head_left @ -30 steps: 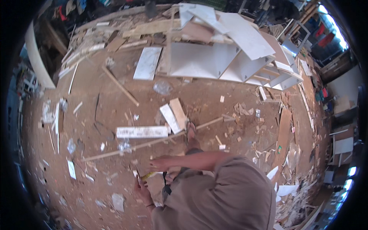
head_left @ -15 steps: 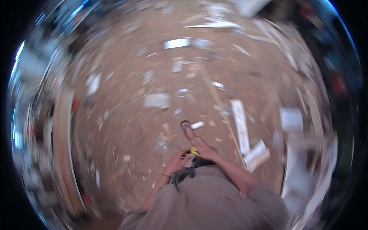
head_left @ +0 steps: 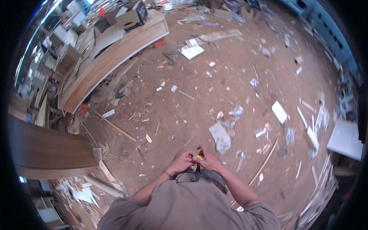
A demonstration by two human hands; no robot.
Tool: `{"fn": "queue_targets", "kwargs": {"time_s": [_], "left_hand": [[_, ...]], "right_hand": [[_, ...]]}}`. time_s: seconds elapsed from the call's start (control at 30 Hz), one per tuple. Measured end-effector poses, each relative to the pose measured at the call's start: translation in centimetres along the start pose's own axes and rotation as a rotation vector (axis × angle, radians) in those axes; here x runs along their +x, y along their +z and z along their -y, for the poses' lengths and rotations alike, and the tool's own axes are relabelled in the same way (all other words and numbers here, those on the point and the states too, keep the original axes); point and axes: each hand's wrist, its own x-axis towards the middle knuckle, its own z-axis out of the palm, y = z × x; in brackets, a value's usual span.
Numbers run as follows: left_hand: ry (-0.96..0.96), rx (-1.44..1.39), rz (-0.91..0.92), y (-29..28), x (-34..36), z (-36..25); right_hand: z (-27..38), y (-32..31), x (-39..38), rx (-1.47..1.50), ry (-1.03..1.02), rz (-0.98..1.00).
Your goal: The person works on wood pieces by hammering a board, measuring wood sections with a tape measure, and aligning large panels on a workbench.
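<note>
Both my hands meet in front of my waist. A small yellow object (head_left: 200, 157), too small to make out fully, shows between them. My right hand (head_left: 210, 161) is closed around it, with the forefinger and thumb bent forward. Against its other side, my left hand (head_left: 181, 162) has its fingers curled in; whatever they pinch is hidden. A dark band circles the left wrist. Just below the hands a black strap (head_left: 197, 172) hangs against my brown shirt (head_left: 188, 203).
A long wooden panel (head_left: 122, 57) lies at the far left, with a cardboard box (head_left: 132, 16) on it. Nearer left juts a dark brown board (head_left: 50, 147). Wood scraps, a pale sheet (head_left: 219, 136) and a thin stick (head_left: 265, 163) litter the brown floor. A white-topped piece (head_left: 347, 138) stands right.
My view has swung left, bringing the long panel from the left edge toward the front. The hands have come closer together around the yellow object. My foot has left the view.
</note>
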Motion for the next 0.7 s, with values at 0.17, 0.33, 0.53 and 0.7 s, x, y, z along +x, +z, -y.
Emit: {"fn": "queue_targets", "kwargs": {"time_s": [0.17, 0.33, 0.53, 0.7], "left_hand": [[0.089, -0.367, -0.129, -7.5, 10.0, -10.4], [-0.023, -0.304, -0.159, -17.2, 26.4, -16.0], [-0.078, -0.202, 0.084, -28.5, 44.5, -35.4], [0.289, 0.027, 0.204, -38.1, 57.5, -51.3]], "right_hand": [[5.6, -9.0, 17.1, -0.165, -0.248, 0.096], [7.3, -17.3, 35.0, 0.038, -0.159, 0.143], [7.7, -32.6, 48.3, 0.059, 0.014, -0.159], [3.6, -45.4, 59.1, 0.205, 0.126, -0.281]]}}
